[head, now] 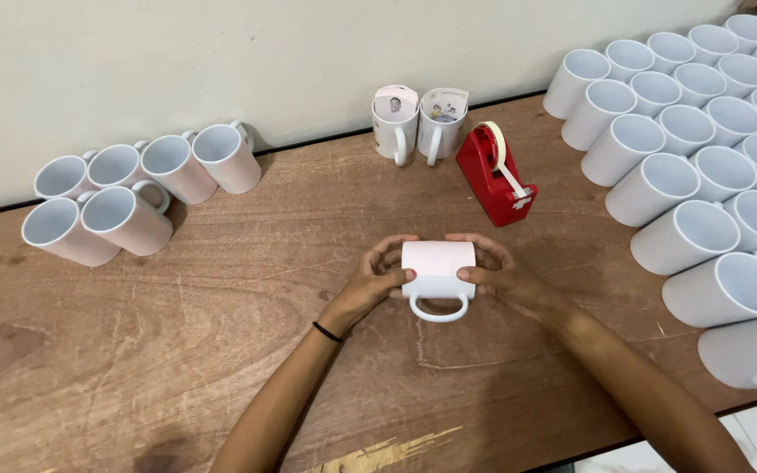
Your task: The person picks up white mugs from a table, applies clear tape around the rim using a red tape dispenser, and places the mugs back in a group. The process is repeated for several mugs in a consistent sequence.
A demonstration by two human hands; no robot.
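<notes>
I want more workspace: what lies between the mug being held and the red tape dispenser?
Head view: only bare wooden table separates the mug, held by both hands, from the red tape dispenser.

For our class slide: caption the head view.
Both hands wrap paper around a white mug beside a red tape dispenser.

This looks like a small workshop where mugs get printed or decorated, set up on a worn wooden desk (221, 289) pushed against a plain pale wall (177, 52). A red tape dispenser (494, 175) stands near the back of the desk; to its right lie dense rows of blank white mugs (703, 166), all on their sides. Just left of the dispenser stand two mugs wrapped in printed paper (418, 123), and far to its left lies a smaller cluster of blank mugs (133, 193).
</notes>
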